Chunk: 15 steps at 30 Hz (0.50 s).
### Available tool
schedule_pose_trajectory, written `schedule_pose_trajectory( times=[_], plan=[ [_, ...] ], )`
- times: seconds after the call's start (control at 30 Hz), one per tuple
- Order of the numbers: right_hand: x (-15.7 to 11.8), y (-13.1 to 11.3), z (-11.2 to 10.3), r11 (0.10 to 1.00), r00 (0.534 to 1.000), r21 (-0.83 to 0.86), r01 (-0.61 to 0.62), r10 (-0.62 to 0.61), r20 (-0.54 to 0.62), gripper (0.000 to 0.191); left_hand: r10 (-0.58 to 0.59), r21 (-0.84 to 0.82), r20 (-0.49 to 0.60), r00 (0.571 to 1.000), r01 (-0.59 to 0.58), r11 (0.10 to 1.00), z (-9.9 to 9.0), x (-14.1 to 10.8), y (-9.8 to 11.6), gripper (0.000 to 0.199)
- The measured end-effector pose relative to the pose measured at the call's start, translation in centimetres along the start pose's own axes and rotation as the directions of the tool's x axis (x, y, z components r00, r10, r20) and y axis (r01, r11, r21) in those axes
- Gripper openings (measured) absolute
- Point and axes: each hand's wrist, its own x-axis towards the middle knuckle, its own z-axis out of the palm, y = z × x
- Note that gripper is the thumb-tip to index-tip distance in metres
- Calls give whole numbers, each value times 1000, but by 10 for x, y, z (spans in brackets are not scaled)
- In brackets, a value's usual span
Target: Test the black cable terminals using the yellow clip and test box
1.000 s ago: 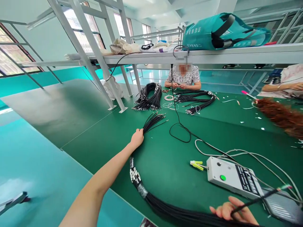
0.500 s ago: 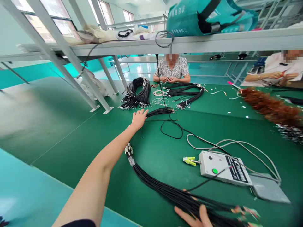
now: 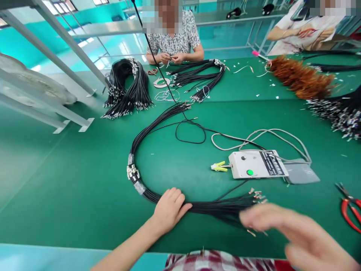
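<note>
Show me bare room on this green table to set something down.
Widest free patch: left of the curved cable bundle, nearer than the rack's feet. Smaller one: inside the bundle's curve, left of the yellow clip, bar a small white scrap. Crowded: far side, with piled cables and brown duster; right, around the tester box.

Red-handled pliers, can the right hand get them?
Probably yes: the red-handled pliers lie on the green table near the right hand, and nothing visible blocks the way.
</note>
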Motion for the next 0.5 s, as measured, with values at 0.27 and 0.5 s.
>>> schedule_pose_trajectory(
  times=[0.27, 0.5],
  plan=[
    [69, 69, -44, 630, 775, -763, 148, -553, -306, 56, -72, 0, 178, 981, 74, 997, -39, -7, -66, 31],
    [76, 117, -48, 453, 750, -886, 98, -619, -233, 92, -174, -256, 230, 957, 232, 938, -33, 8, -7, 23]
  ],
)
